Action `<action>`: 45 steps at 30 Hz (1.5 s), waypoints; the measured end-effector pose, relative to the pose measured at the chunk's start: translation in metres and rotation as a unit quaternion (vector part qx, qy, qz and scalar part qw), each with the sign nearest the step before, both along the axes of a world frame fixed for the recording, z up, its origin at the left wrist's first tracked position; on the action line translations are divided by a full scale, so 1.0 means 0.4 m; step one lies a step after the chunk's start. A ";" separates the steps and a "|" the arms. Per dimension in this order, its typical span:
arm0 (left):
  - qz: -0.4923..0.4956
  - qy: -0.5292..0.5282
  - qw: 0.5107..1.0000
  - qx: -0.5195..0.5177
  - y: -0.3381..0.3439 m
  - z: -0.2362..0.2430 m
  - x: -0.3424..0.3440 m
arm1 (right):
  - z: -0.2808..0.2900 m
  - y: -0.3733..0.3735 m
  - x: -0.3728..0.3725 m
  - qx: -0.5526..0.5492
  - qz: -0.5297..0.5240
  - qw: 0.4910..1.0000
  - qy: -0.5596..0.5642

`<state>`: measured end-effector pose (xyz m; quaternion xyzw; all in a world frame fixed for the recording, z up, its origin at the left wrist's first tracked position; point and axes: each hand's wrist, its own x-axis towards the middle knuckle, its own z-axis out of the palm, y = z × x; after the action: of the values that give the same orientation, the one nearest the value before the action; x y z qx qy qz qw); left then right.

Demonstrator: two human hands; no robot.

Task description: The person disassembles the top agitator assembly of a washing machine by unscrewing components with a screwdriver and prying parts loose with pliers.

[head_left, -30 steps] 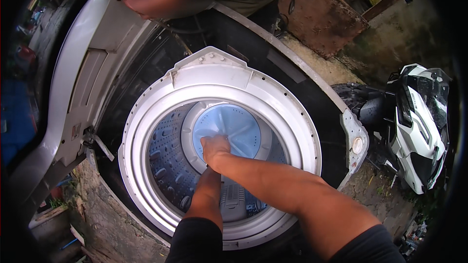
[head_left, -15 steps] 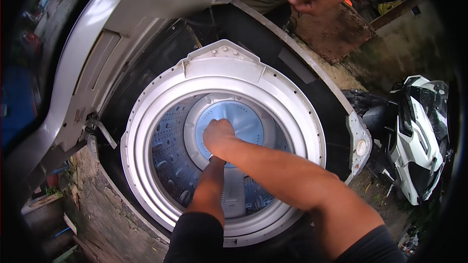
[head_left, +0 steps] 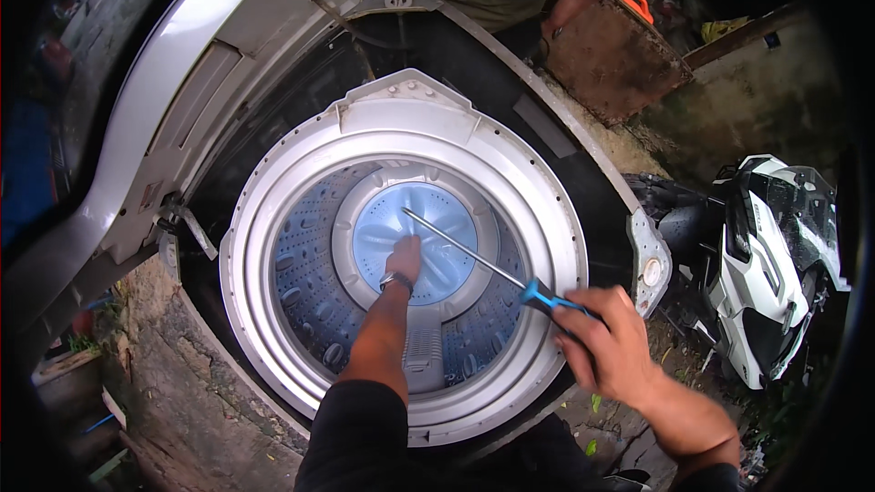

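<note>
At lower right, the right hand [head_left: 612,346] curls its fingers round a screwdriver [head_left: 536,294]; the left hand [head_left: 405,260], grip unclear, is at the pulsator [head_left: 381,230], where tool work apparently next needs steady aim.

Tub mouth: open from above inside the white tub ring [head_left: 558,228], though the left forearm [head_left: 381,342] spans its near edge.
Left of forearm: free room down along the perforated wall [head_left: 305,246].
Right of forearm: a wedge of room, bounded on its far side by the slanting screwdriver [head_left: 499,270] in the right hand [head_left: 606,342].
Blue disc [head_left: 372,230]: left side exposed; left hand [head_left: 404,260] blocks its near middle.
Cabinet [head_left: 547,97] gap: broad along the far-right edge; a lever [head_left: 195,230] juts in near the left corner.
Left edge: walled by the raised cover [head_left: 182,100].
Far edge: co-worker's hand [head_left: 566,7] just beyond.
</note>
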<state>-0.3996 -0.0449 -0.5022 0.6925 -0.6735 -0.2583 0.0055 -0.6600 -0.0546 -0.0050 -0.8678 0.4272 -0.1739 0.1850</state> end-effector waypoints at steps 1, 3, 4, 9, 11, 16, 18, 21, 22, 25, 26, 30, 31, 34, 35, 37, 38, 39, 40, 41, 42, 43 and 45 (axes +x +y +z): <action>-0.055 0.021 0.998 -0.034 -0.008 -0.001 0.001 | -0.016 0.042 -0.032 -0.001 -0.002 1.000 0.001; -0.068 0.019 0.997 -0.012 -0.026 0.018 -0.003 | -0.063 0.104 -0.076 -0.052 -0.031 0.998 -0.014; -0.081 0.015 0.997 -0.008 -0.030 0.015 0.004 | -0.080 0.105 -0.081 -0.048 -0.032 0.998 -0.016; -0.029 -0.016 0.997 0.068 -0.057 0.070 -0.023 | -0.121 0.120 -0.095 -0.081 -0.076 0.992 -0.064; -0.047 -0.043 0.997 0.043 -0.040 0.007 0.029 | -0.105 0.112 -0.084 -0.075 -0.065 0.993 -0.064; 0.144 0.004 0.974 0.176 -0.086 0.037 -0.018 | -0.109 0.114 -0.097 -0.075 -0.075 0.993 -0.047; 0.093 0.034 0.988 0.117 -0.067 0.052 -0.011 | -0.108 0.112 -0.098 -0.076 -0.070 0.994 -0.047; -0.012 0.050 0.996 0.066 -0.052 0.058 0.026 | -0.108 0.113 -0.098 -0.080 -0.072 0.993 -0.040; -0.038 0.058 0.996 0.061 -0.049 0.044 0.049 | -0.103 0.114 -0.095 -0.084 -0.069 0.993 -0.045; -0.068 0.070 0.994 0.057 -0.060 0.027 0.044 | -0.105 0.115 -0.091 -0.081 -0.069 0.993 -0.044; -0.060 0.050 0.995 0.069 -0.065 0.033 0.026 | -0.106 0.116 -0.091 -0.083 -0.075 0.993 -0.037; -0.031 0.068 0.996 0.048 -0.058 0.027 0.031 | -0.098 0.113 -0.084 -0.082 -0.082 0.993 -0.029; -0.033 0.069 0.996 0.046 -0.065 0.027 0.033 | -0.099 0.114 -0.082 -0.084 -0.083 0.993 -0.028; -0.011 0.039 0.997 0.064 -0.085 0.032 0.022 | -0.098 0.114 -0.080 -0.077 -0.089 0.993 -0.027; 0.010 0.028 0.997 0.071 -0.087 0.036 0.004 | -0.098 0.114 -0.080 -0.076 -0.093 0.992 -0.025; 0.033 0.015 0.996 0.078 -0.089 0.031 -0.009 | -0.095 0.113 -0.078 -0.075 -0.095 0.992 -0.024; 0.054 0.007 0.994 0.090 -0.090 0.022 -0.007 | -0.093 0.112 -0.077 -0.077 -0.093 0.992 -0.025; 0.075 0.000 0.992 0.103 -0.089 0.015 -0.003 | -0.090 0.111 -0.075 -0.078 -0.091 0.992 -0.026; 0.071 0.004 0.992 0.103 -0.089 0.016 -0.017 | -0.091 0.112 -0.079 -0.078 -0.094 0.992 -0.021; 0.064 0.021 0.991 0.111 -0.086 0.018 -0.031 | -0.094 0.115 -0.084 -0.076 -0.096 0.992 -0.022; 0.058 0.038 0.990 0.120 -0.087 0.020 -0.047 | -0.096 0.117 -0.088 -0.075 -0.097 0.992 -0.022; 0.057 0.037 0.990 0.124 -0.075 0.009 -0.041 | -0.102 0.119 -0.090 -0.070 -0.099 0.992 -0.022; 0.110 0.125 0.979 0.116 -0.060 -0.001 0.031 | -0.096 0.114 -0.084 -0.077 -0.085 0.993 -0.038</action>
<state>-0.3871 -0.0687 -0.5028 0.7209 -0.5523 -0.4170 0.0376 -0.6936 -0.0089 -0.0432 -0.8327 0.4775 -0.2545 0.1179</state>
